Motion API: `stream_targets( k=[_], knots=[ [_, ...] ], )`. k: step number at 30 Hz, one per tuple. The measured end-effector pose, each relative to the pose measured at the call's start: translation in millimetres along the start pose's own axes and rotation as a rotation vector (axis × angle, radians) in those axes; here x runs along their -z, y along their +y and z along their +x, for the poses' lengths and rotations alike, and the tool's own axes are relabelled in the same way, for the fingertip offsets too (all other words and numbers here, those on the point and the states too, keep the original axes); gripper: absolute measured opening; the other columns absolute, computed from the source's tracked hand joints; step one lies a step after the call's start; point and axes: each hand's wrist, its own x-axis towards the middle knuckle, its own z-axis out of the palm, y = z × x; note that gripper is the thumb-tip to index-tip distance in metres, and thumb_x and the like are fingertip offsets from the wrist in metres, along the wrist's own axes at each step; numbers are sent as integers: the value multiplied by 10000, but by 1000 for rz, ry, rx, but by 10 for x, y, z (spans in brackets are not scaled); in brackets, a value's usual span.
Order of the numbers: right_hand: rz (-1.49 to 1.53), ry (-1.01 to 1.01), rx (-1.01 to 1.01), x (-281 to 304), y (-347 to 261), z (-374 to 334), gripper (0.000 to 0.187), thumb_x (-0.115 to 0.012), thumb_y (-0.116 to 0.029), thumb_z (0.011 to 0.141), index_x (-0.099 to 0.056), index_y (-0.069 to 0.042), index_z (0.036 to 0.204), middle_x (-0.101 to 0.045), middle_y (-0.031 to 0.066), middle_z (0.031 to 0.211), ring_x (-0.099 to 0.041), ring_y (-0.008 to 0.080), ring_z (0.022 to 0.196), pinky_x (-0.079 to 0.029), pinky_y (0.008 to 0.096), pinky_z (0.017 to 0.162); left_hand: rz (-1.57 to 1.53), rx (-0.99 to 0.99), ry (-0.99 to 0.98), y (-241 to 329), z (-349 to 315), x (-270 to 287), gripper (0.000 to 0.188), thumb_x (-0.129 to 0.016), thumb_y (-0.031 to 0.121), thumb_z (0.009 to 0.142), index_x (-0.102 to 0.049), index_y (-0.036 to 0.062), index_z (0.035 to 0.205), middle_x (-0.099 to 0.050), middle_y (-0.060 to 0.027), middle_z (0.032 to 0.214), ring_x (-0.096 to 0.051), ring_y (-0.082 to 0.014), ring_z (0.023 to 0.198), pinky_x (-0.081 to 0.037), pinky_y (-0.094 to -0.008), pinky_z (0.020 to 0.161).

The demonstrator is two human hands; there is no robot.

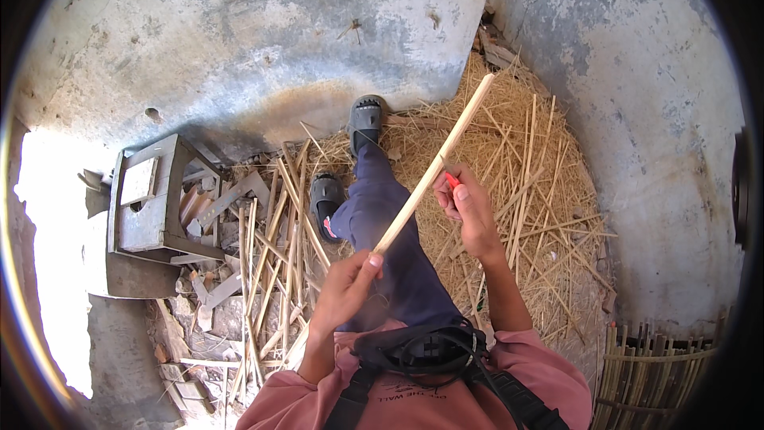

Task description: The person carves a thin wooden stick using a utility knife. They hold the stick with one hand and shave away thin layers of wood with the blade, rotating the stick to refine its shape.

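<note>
A pale, straight wooden strip [426, 179] runs slantwise across my lap, its far end up and to the right. My left hand [350, 287] is closed round its near end, thumb on top. In my right hand [467, 205] is a knife with a red handle [452, 181], my fingers wrapped round the handle. Its short blade [445, 162] meets or nearly meets the strip's right edge around mid-length; exact contact is too small to tell.
Shavings and thin strips [549, 215] cover the floor on the right. Long sticks [274, 247] lie left of my legs, beside a weathered wooden box frame [163, 199] and rubble. Worn walls [263, 24] stand ahead and right. A slatted bundle [649, 374] sits at lower right.
</note>
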Motion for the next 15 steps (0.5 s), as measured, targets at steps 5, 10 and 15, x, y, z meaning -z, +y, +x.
stream_targets(
  k=[5, 10, 15],
  knots=[
    [-231, 10, 62, -17, -109, -9, 334, -530, -326, 1100, -651, -14, 1099, -602, 67, 778, -536, 141, 649, -408, 307, 599, 25, -16, 17, 50, -17, -14, 432, -552, 347, 1130, -652, 17, 870, -516, 19, 662, -469, -71, 648, -381, -297, 585],
    [-481, -45, 165, -112, -233, -101, 243, -713, -256, 996, -707, -31, 1088, -670, 107, 831, -642, 276, 652, -492, 371, 600, 75, -44, 57, 111, 0, -15, 411, -561, 331, 1124, -661, 1, 901, -538, -40, 658, -495, -108, 641, -406, -327, 594],
    [-551, -108, 319, -270, -122, -247, 286, -760, -296, 969, -728, -46, 1102, -656, 93, 817, -656, 283, 649, -502, 384, 583, 169, -125, 88, 184, 40, -61, 331, -633, 306, 1089, -653, -8, 988, -566, -145, 670, -537, -186, 620, -446, -386, 609]
  ],
)
